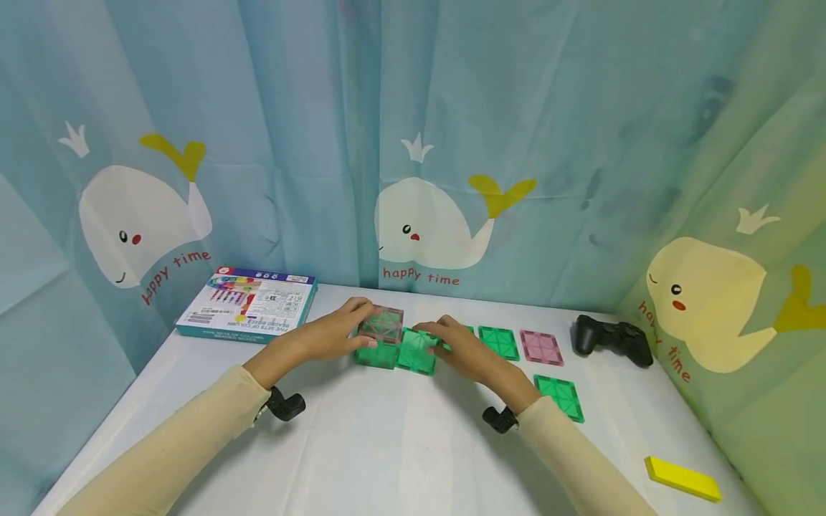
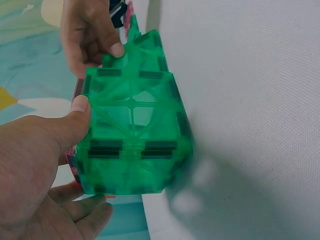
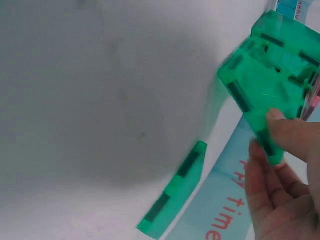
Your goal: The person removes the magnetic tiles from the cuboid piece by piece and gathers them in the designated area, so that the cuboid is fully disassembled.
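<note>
In the head view, my left hand (image 1: 335, 333) holds a small box of see-through magnetic tiles. The box shows a green front tile (image 1: 377, 356) and a pink tile (image 1: 385, 325) on top. From the left wrist view, the thumb of the left hand (image 2: 37, 160) presses its edge and the fingers curl at the far side. My right hand (image 1: 461, 347) pinches a green square tile (image 1: 415, 356) beside the box's right side. The right wrist view shows that tile (image 3: 257, 95) between thumb and fingers, overlapping the box; whether they touch is unclear.
Right of the hands lie a green tile (image 1: 499, 344), a pink tile (image 1: 542, 347) and a nearer green tile (image 1: 559, 398). Another is partly hidden behind the right hand. A black game controller (image 1: 611, 340), a yellow block (image 1: 682, 479) and a flat printed box (image 1: 248, 304) stand about.
</note>
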A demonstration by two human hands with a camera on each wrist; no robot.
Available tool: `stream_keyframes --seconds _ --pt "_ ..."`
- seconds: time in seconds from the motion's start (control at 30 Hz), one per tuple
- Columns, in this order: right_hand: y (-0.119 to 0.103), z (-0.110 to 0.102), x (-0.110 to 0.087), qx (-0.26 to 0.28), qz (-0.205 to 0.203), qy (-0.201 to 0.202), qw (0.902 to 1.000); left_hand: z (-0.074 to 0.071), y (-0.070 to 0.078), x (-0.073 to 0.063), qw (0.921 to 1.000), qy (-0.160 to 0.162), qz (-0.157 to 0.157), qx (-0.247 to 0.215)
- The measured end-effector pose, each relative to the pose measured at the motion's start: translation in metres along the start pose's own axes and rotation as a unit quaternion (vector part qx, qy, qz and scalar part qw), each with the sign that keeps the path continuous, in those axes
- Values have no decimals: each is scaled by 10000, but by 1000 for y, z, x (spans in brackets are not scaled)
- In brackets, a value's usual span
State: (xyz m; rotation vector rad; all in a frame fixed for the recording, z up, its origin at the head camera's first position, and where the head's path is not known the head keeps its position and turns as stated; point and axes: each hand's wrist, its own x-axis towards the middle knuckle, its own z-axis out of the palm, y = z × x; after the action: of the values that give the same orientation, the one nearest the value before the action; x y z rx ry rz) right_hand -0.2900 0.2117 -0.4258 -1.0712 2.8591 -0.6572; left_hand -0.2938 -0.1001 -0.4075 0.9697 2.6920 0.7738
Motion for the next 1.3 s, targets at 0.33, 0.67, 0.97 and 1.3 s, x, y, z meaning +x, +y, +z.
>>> stream_keyframes --seconds 0.33,0.67,0.97,1.3 --pt "7 0 -14 338 -267 460 9980 0 0 0 10000 29 24 -12" --pt "29 -31 -47 797 -68 691 9944 -2 2 -1 9999 44 100 -44" --pt "64 -67 -97 1133 816 439 9892 0 2 -1 9999 25 134 -101" --pt "89 -73 -129 1848 751 105 9798 0 0 -2 9999 42 112 -66"
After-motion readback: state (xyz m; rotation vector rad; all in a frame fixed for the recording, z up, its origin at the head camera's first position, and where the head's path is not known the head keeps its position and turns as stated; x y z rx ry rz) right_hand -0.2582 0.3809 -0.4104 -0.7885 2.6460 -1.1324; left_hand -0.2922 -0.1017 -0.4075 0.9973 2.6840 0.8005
